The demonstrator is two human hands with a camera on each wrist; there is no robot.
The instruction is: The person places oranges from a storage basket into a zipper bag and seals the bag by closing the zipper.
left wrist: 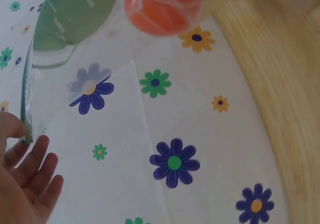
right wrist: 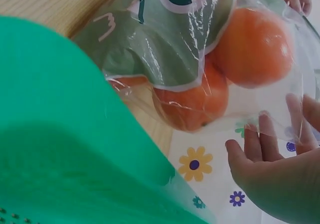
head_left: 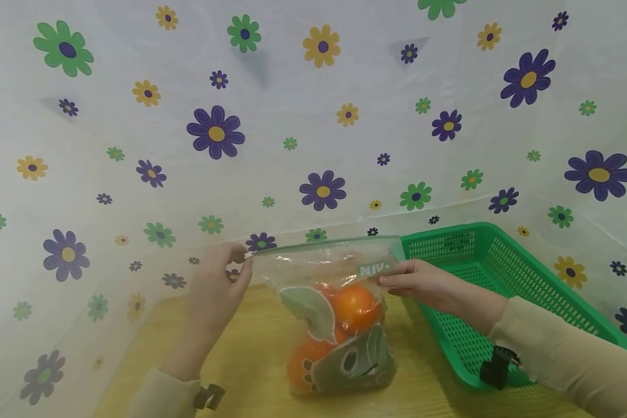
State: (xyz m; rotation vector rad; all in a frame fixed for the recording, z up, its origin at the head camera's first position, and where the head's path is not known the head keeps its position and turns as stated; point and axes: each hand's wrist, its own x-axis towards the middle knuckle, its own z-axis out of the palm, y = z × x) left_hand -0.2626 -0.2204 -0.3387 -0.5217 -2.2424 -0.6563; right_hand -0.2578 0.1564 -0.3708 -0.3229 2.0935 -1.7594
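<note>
A clear zip bag (head_left: 352, 363) with green printed shapes stands upright on the table, with several oranges (head_left: 356, 307) inside it. My left hand (head_left: 214, 307) pinches the left end of the bag's zip strip (head_left: 319, 245) between thumb and finger. In the left wrist view, the other fingers of that left hand (left wrist: 25, 179) spread loosely below the strip. At the bag's upper right side, my right hand (head_left: 428, 284) holds the film between thumb and fingers. Through the film, the right wrist view shows some fingertips of the right hand (right wrist: 280, 179).
A green perforated basket (head_left: 449, 342) stands right of the bag, under my right forearm. Below is a wood-grain table (head_left: 240, 360). A white flowered sheet (head_left: 271, 151) hangs behind and along the sides.
</note>
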